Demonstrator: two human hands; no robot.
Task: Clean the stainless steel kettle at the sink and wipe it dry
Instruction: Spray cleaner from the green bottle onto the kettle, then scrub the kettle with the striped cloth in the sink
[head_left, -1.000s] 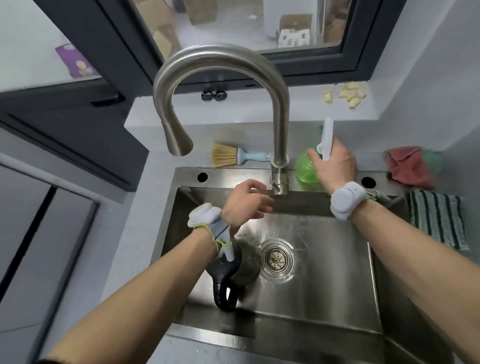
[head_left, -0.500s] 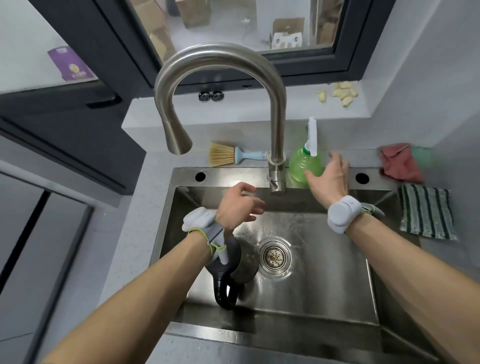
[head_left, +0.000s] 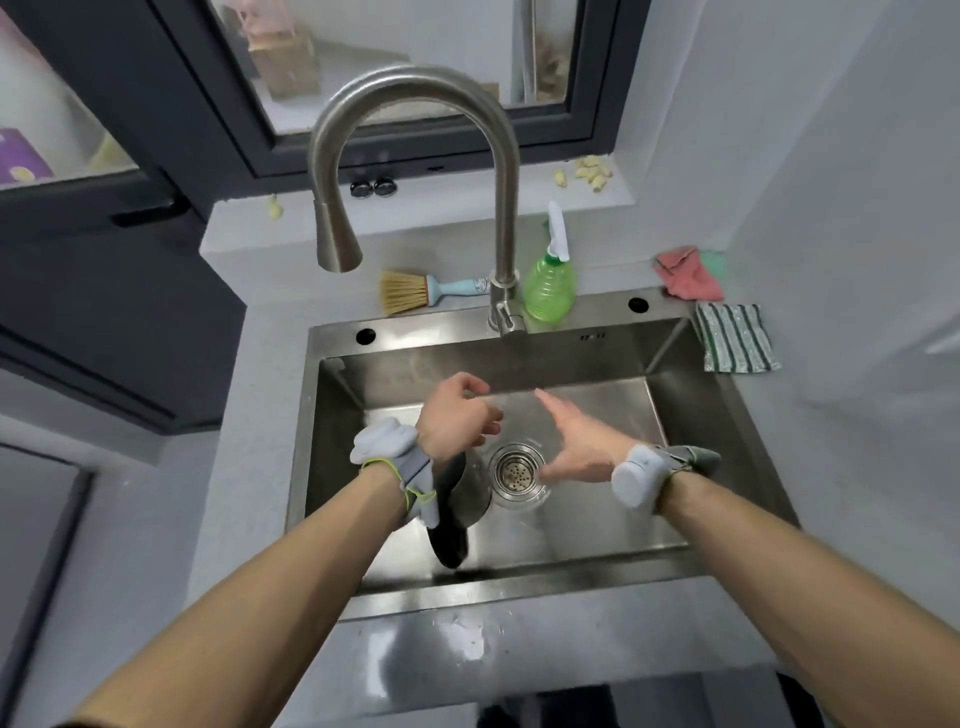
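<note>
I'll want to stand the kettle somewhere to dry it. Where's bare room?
Bare counter left of the sink, and its front ledge. Crowded behind: brush, spray bottle; cloths at right. Kettle sits by the drain.

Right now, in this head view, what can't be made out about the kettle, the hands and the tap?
- Kettle: the left hand's wrist covers most of it; only the black handle and a strip of steel show.
- Right hand: motion blur smears the fingers.
- Tap: whether water is running cannot be told.
- Spray bottle: its fill level is unclear.
- Both arms: cut off by the bottom edge.
</note>
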